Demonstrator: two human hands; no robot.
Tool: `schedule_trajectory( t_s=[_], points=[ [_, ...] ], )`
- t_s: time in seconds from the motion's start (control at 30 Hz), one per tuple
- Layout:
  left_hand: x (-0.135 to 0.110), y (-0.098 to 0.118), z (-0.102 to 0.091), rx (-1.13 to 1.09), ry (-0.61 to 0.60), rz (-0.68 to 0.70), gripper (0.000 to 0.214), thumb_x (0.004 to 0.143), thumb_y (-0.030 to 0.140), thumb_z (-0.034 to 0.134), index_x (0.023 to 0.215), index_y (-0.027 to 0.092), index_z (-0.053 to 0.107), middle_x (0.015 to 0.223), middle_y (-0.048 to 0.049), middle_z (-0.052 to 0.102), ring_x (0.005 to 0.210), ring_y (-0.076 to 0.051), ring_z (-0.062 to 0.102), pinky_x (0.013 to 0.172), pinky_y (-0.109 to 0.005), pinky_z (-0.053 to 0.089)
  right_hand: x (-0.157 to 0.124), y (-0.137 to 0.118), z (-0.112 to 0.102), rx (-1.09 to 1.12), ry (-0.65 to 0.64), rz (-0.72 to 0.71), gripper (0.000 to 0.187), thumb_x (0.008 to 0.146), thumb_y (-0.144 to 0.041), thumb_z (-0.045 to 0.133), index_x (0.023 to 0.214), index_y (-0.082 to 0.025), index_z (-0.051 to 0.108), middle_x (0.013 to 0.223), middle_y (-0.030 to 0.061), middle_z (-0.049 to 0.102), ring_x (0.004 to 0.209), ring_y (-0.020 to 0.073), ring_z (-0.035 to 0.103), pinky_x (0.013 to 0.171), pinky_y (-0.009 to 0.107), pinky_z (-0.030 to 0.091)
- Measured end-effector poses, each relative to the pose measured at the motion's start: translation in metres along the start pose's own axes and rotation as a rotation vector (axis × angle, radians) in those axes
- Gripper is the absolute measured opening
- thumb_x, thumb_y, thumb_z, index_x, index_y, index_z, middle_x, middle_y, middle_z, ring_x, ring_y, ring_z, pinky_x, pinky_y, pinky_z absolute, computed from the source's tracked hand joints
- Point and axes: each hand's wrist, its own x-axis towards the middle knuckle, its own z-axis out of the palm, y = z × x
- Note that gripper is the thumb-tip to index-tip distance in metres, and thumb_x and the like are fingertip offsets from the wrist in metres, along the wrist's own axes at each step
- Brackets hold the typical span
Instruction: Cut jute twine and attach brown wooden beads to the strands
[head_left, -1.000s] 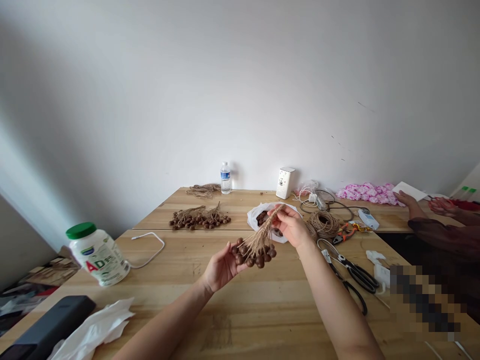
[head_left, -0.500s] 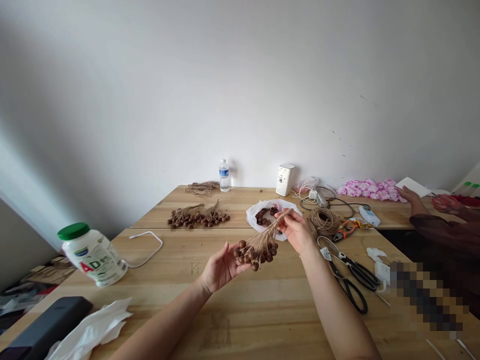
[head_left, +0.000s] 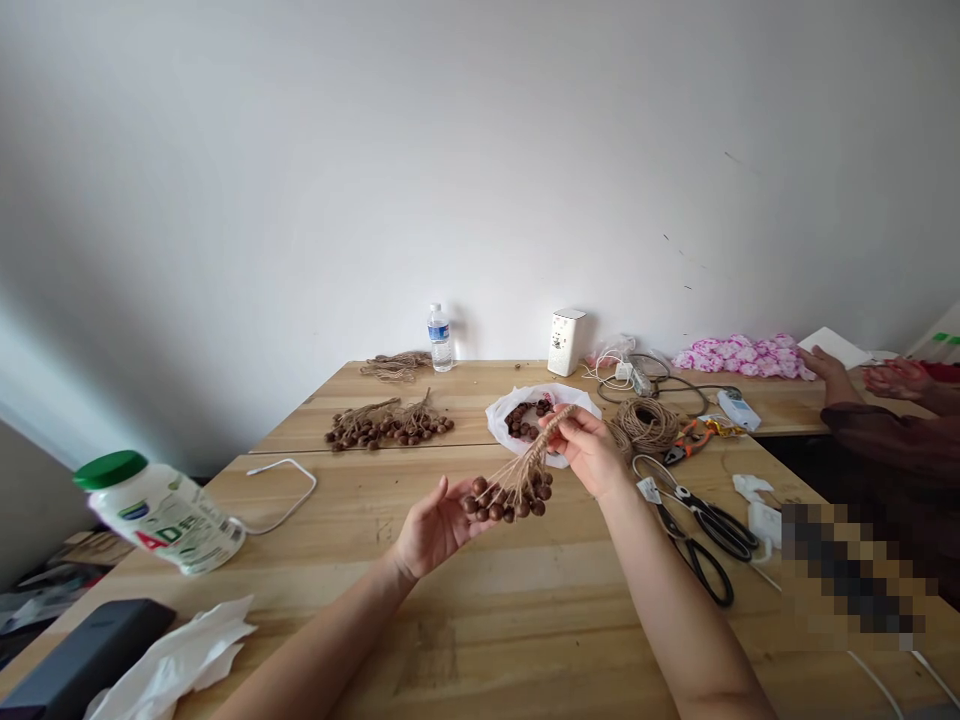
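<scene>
Wood tbl [head_left: 525,610] w/ scissors [head_left: 702,518], bag [head_left: 497,425] behind, R hand [head_left: 592,455] pinching bead bunch [head_left: 525,478], L hand [head_left: 433,530] loosely cupped

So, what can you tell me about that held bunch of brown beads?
The bunch is a spray of round, dark brown beads, possibly wooden, on thin tan strands that look like twine. The strands gather into a thicker, twisted-looking stem. It slants, stem up to the right, beads fanned out below, over the table. The right-hand grip pinches the stem; the left-hand grip, open, seems to touch the leftmost beads.
</scene>
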Motion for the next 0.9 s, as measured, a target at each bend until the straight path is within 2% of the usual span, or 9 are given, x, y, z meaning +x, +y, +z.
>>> schedule_trajectory(
  t_s=[0.13,0.33,0.47,0.57,0.63,0.73,0.8,0.83,0.9],
  points=[
    [0.004,-0.002,-0.010,-0.031,0.093,0.012,0.036,0.090,0.036,0.048,0.104,0.011,0.069,0.097,-0.0118,0.073,0.087,-0.023,0.067,0.082,-0.035,0.047,-0.002,0.000,0.004,-0.031,-0.016,-0.007,0.026,0.063,-0.032,0.079,0.082,-0.021,0.066,0.082,0.0041,0.072,0.071,0.0168,0.062,0.059,0.028,0.047],
    [0.009,-0.006,-0.023,0.055,0.169,0.044,0.026,0.087,0.031,0.054,0.098,0.015,0.071,0.112,-0.0112,0.069,0.110,-0.026,0.060,0.104,-0.042,0.032,-0.009,0.000,0.011,-0.097,-0.025,0.013,0.029,0.064,-0.035,0.078,0.087,-0.020,0.066,0.082,0.0037,0.071,0.072,0.0168,0.063,0.059,0.028,0.048],
    [0.007,-0.011,-0.015,0.232,0.277,0.126,0.021,0.079,0.026,0.066,0.096,0.014,0.072,0.113,-0.0138,0.069,0.112,-0.031,0.059,0.105,-0.046,0.031,-0.012,0.000,0.014,-0.148,-0.056,0.000,0.027,0.067,-0.035,0.076,0.087,-0.019,0.066,0.081,0.0045,0.071,0.070,0.0167,0.063,0.057,0.027,0.048],
    [0.003,-0.015,-0.004,0.398,0.333,0.187,0.027,0.075,0.021,0.071,0.101,0.014,0.072,0.115,-0.0143,0.067,0.117,-0.032,0.055,0.106,-0.045,0.031,-0.014,0.003,0.017,-0.180,-0.089,-0.012,0.024,0.070,-0.035,0.074,0.086,-0.019,0.067,0.079,0.0040,0.071,0.069,0.0162,0.062,0.056,0.026,0.049],
    [0.000,-0.018,0.003,0.522,0.308,0.207,0.034,0.074,0.019,0.071,0.108,0.016,0.069,0.123,-0.0114,0.063,0.125,-0.031,0.047,0.108,-0.042,0.028,-0.016,0.007,0.021,-0.196,-0.107,-0.010,0.023,0.071,-0.034,0.074,0.086,-0.019,0.067,0.078,0.0037,0.070,0.070,0.0163,0.062,0.058,0.026,0.050],
    [-0.006,-0.020,0.014,0.641,0.182,0.202,0.042,0.075,0.017,0.070,0.117,0.020,0.065,0.130,-0.0074,0.059,0.128,-0.030,0.043,0.105,-0.038,0.033,-0.021,0.014,0.031,-0.230,-0.136,0.023,0.021,0.071,-0.034,0.073,0.085,-0.019,0.067,0.076,0.0034,0.070,0.068,0.0163,0.062,0.059,0.028,0.051],
    [-0.010,-0.021,0.021,0.670,0.071,0.137,0.043,0.078,0.018,0.067,0.121,0.019,0.062,0.123,-0.0101,0.063,0.114,-0.029,0.056,0.094,-0.036,0.043,-0.025,0.021,0.037,-0.257,-0.143,0.029,0.021,0.071,-0.035,0.073,0.084,-0.019,0.067,0.077,0.0033,0.069,0.068,0.0159,0.062,0.060,0.028,0.051],
    [-0.012,-0.021,0.025,0.675,0.027,0.085,0.042,0.081,0.020,0.064,0.122,0.017,0.061,0.117,-0.0121,0.067,0.100,-0.027,0.063,0.084,-0.034,0.048,-0.027,0.024,0.040,-0.265,-0.143,0.025,0.021,0.071,-0.035,0.073,0.083,-0.019,0.067,0.077,0.0031,0.069,0.068,0.0155,0.062,0.060,0.027,0.051],
    [-0.015,-0.021,0.032,0.661,-0.026,-0.019,0.037,0.085,0.024,0.058,0.121,0.015,0.061,0.104,-0.0144,0.071,0.072,-0.022,0.067,0.067,-0.031,0.050,-0.029,0.030,0.043,-0.270,-0.137,0.018,0.021,0.071,-0.034,0.073,0.082,-0.018,0.066,0.078,0.0027,0.068,0.068,0.0143,0.061,0.061,0.026,0.051]
  ],
)
